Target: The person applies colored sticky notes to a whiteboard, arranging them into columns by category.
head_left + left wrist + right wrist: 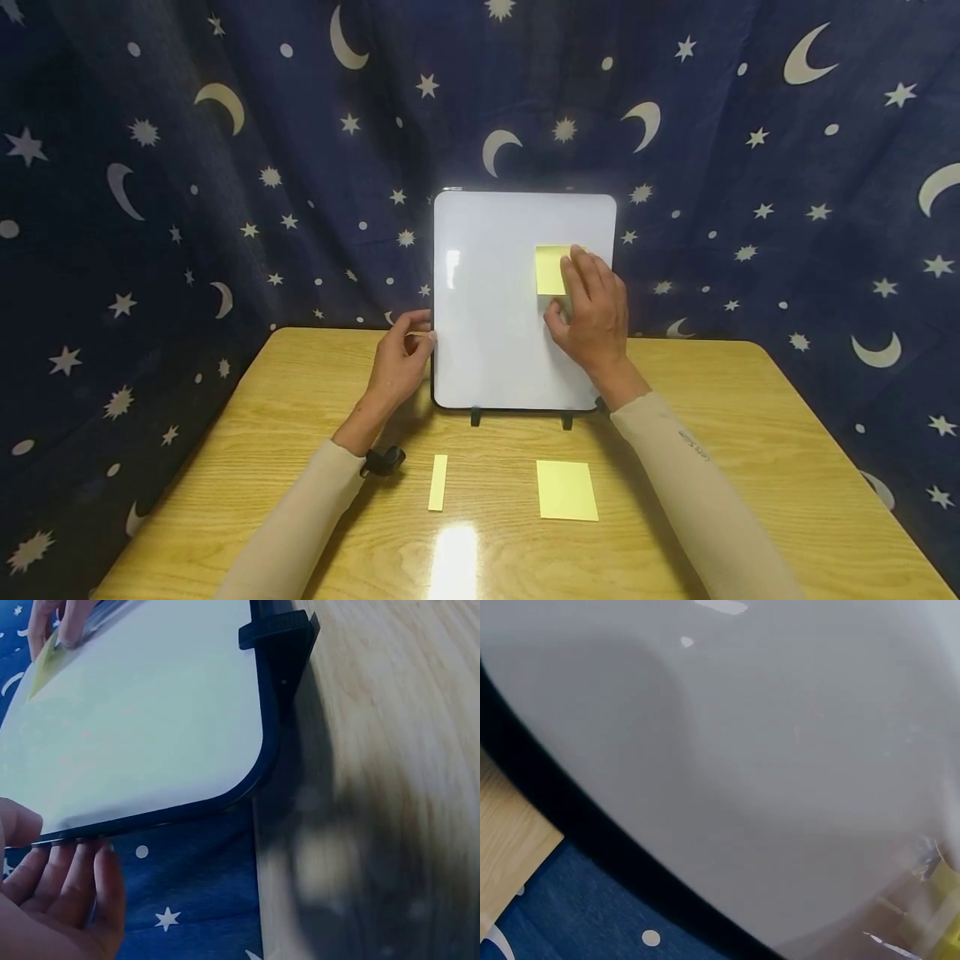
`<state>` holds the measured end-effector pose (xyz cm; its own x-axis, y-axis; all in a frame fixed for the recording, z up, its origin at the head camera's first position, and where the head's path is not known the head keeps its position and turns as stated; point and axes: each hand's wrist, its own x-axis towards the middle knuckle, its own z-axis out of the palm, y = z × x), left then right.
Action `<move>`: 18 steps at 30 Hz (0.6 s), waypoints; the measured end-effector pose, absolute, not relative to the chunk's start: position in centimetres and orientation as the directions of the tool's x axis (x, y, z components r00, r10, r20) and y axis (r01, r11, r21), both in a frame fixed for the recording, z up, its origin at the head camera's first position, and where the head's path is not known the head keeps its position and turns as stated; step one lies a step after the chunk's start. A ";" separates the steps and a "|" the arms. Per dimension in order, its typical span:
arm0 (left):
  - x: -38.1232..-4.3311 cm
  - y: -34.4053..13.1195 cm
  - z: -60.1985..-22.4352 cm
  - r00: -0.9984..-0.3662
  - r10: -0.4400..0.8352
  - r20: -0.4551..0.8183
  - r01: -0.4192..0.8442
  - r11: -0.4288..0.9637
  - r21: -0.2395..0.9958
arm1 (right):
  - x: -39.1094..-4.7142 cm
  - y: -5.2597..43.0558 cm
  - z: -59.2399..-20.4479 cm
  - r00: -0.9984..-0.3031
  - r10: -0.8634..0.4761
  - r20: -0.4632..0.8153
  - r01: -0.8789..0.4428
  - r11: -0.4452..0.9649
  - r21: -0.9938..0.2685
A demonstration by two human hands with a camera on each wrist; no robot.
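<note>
A white dry-erase board (495,333) with a black frame stands upright on the table. On its upper right a yellow sticky note (550,271) lies against the surface, its lower edge lifted off the board in the left wrist view. My right hand (596,321) touches the note's right part with its fingers, which cover that side; the thumb is below the note. At the board's left edge my left hand (399,358) grips the frame, thumb in front and fingers behind. The right wrist view shows mostly board, with a bit of yellow (946,915) in the corner.
On the wooden table (300,500), a narrow yellow sticky strip (438,483) lies front left of the board and a square yellow sticky pad (567,490) front right. Small black feet (476,417) hold the board's bottom. A dark blue star-and-moon curtain (375,150) hangs behind.
</note>
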<state>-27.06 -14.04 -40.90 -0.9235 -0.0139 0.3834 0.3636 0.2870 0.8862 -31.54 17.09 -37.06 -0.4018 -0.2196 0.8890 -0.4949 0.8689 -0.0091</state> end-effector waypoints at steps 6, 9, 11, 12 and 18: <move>-26.9 -14.3 -40.2 -0.860 -0.052 0.508 0.446 0.407 0.797 | -31.4 17.4 -37.0 -0.407 -0.200 0.891 -0.489 0.872 -0.028; -26.9 -14.5 -39.8 -0.788 -0.056 0.614 0.512 0.495 0.702 | -31.5 17.5 -36.9 -0.413 -0.193 0.890 -0.480 0.876 -0.034; -26.9 -14.5 -39.6 -0.735 -0.042 0.676 0.551 0.544 0.633 | -31.5 17.6 -36.9 -0.412 -0.189 0.892 -0.476 0.879 -0.033; -26.9 -14.6 -39.5 -0.712 -0.030 0.701 0.568 0.562 0.601 | -31.5 17.6 -36.9 -0.412 -0.190 0.891 -0.474 0.880 -0.032; -26.5 -14.0 -38.7 -0.591 0.076 0.803 0.663 0.613 0.430 | -31.6 17.9 -37.0 -0.403 -0.201 0.893 -0.479 0.878 -0.019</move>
<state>-26.54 -14.03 -38.72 -0.5909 0.0759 0.8032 0.6630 0.6128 0.4299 -31.61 17.86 -37.02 -0.4027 -0.2007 0.8930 -0.4791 0.8776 -0.0188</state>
